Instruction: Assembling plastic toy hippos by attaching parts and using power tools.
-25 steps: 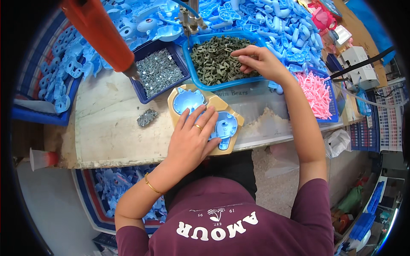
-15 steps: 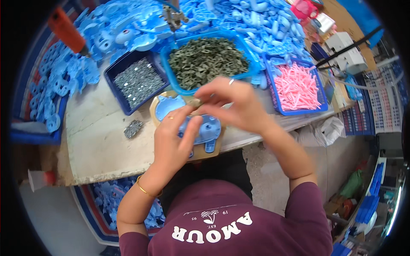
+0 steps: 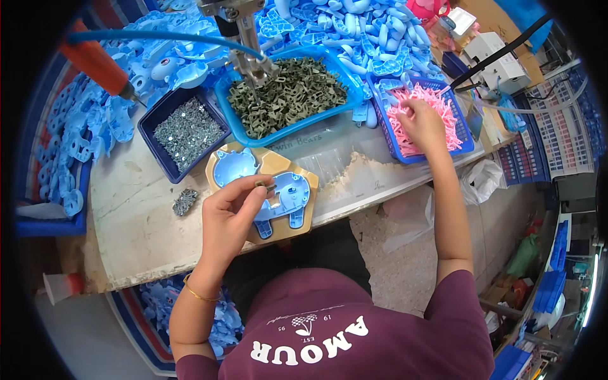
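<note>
My left hand (image 3: 229, 212) pinches a small olive-green plastic piece (image 3: 270, 188) between thumb and fingertips. Below it, a tan fixture (image 3: 269, 162) carries blue plastic toy shells: a rounded one (image 3: 234, 167) at the left and a body-shaped one with legs (image 3: 295, 192) at the right. My right hand (image 3: 424, 128) is over the blue basket (image 3: 467, 147) of thin pink plastic pieces (image 3: 437, 101). Its fingers are bent together among the pieces at the basket's left part; what they hold, if anything, cannot be made out.
A light-blue tray (image 3: 354, 95) of olive pieces and a dark-blue bin (image 3: 170, 172) of small screws stand behind the fixture. A metal tool head (image 3: 244, 41) and an orange screwdriver (image 3: 98, 60) hang above. Blue parts (image 3: 373, 25) are heaped behind; a screw clump (image 3: 185, 202) lies left.
My hands have parted. The right one has moved from above the fixture to the pink pieces; the left stays over the shells with the olive piece. The view has shifted slightly.
</note>
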Action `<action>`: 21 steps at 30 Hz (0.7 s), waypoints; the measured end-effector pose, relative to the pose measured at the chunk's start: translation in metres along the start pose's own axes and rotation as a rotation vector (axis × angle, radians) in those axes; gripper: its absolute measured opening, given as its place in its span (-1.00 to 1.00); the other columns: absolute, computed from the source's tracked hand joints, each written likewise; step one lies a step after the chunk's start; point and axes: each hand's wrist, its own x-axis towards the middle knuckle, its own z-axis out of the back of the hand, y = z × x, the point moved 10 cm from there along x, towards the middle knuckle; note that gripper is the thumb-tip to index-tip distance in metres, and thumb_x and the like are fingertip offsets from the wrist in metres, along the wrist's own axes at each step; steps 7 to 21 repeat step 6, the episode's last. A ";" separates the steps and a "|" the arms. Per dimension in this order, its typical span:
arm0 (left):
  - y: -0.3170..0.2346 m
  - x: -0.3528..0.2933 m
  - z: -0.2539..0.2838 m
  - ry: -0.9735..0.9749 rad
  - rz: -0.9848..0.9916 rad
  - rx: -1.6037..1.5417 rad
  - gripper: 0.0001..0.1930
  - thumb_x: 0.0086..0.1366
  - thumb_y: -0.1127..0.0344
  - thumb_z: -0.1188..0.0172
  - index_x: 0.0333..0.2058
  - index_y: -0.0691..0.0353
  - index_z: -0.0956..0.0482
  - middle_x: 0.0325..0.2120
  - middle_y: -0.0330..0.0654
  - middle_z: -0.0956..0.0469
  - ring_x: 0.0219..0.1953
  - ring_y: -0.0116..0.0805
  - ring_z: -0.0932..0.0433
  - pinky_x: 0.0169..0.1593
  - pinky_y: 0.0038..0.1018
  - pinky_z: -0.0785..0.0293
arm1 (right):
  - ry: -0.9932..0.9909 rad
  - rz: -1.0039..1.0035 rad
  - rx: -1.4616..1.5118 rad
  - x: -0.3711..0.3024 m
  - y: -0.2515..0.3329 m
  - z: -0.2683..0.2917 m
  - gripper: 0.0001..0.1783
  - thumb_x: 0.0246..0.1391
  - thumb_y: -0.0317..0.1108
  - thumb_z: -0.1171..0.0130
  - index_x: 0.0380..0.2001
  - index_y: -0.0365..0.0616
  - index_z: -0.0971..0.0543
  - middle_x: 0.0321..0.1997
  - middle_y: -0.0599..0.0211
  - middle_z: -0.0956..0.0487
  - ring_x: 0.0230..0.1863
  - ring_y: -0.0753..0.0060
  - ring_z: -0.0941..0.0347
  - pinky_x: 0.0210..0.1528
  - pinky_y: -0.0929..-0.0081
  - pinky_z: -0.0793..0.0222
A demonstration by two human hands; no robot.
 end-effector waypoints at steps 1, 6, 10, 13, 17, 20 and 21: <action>0.001 0.001 0.003 -0.005 0.000 0.000 -0.76 0.43 0.43 -0.16 -0.01 0.43 -0.63 -0.16 -0.12 -0.69 -0.08 -0.44 -0.65 0.05 -0.50 -0.55 | 0.001 0.005 0.002 0.001 -0.004 -0.005 -0.71 0.05 -0.28 -0.37 -0.17 -0.18 -0.68 -0.28 0.20 -0.66 -0.33 0.38 -0.60 -0.25 0.41 -0.49; 0.003 0.004 0.005 0.047 -0.019 -0.032 -0.64 0.45 0.47 -0.10 0.18 0.41 -0.46 -0.06 -0.08 -0.66 -0.03 -0.35 -0.64 0.12 -0.38 -0.58 | 0.225 -0.204 0.345 0.011 -0.046 -0.046 -0.68 0.08 -0.13 -0.39 -0.18 -0.09 -0.69 -0.22 0.30 -0.69 -0.23 0.32 -0.62 -0.19 0.25 -0.50; 0.003 0.004 0.005 0.047 -0.019 -0.032 -0.64 0.45 0.47 -0.10 0.18 0.41 -0.46 -0.06 -0.08 -0.66 -0.03 -0.35 -0.64 0.12 -0.38 -0.58 | 0.225 -0.204 0.345 0.011 -0.046 -0.046 -0.68 0.08 -0.13 -0.39 -0.18 -0.09 -0.69 -0.22 0.30 -0.69 -0.23 0.32 -0.62 -0.19 0.25 -0.50; 0.003 0.004 0.005 0.047 -0.019 -0.032 -0.64 0.45 0.47 -0.10 0.18 0.41 -0.46 -0.06 -0.08 -0.66 -0.03 -0.35 -0.64 0.12 -0.38 -0.58 | 0.225 -0.204 0.345 0.011 -0.046 -0.046 -0.68 0.08 -0.13 -0.39 -0.18 -0.09 -0.69 -0.22 0.30 -0.69 -0.23 0.32 -0.62 -0.19 0.25 -0.50; 0.003 0.004 0.005 0.047 -0.019 -0.032 -0.64 0.45 0.47 -0.10 0.18 0.41 -0.46 -0.06 -0.08 -0.66 -0.03 -0.35 -0.64 0.12 -0.38 -0.58 | 0.225 -0.204 0.345 0.011 -0.046 -0.046 -0.68 0.08 -0.13 -0.39 -0.18 -0.09 -0.69 -0.22 0.30 -0.69 -0.23 0.32 -0.62 -0.19 0.25 -0.50; 0.003 0.004 0.005 0.047 -0.019 -0.032 -0.64 0.45 0.47 -0.10 0.18 0.41 -0.46 -0.06 -0.08 -0.66 -0.03 -0.35 -0.64 0.12 -0.38 -0.58 | 0.225 -0.204 0.345 0.011 -0.046 -0.046 -0.68 0.08 -0.13 -0.39 -0.18 -0.09 -0.69 -0.22 0.30 -0.69 -0.23 0.32 -0.62 -0.19 0.25 -0.50; 0.003 0.004 0.005 0.047 -0.019 -0.032 -0.64 0.45 0.47 -0.10 0.18 0.41 -0.46 -0.06 -0.08 -0.66 -0.03 -0.35 -0.64 0.12 -0.38 -0.58 | 0.225 -0.204 0.345 0.011 -0.046 -0.046 -0.68 0.08 -0.13 -0.39 -0.18 -0.09 -0.69 -0.22 0.30 -0.69 -0.23 0.32 -0.62 -0.19 0.25 -0.50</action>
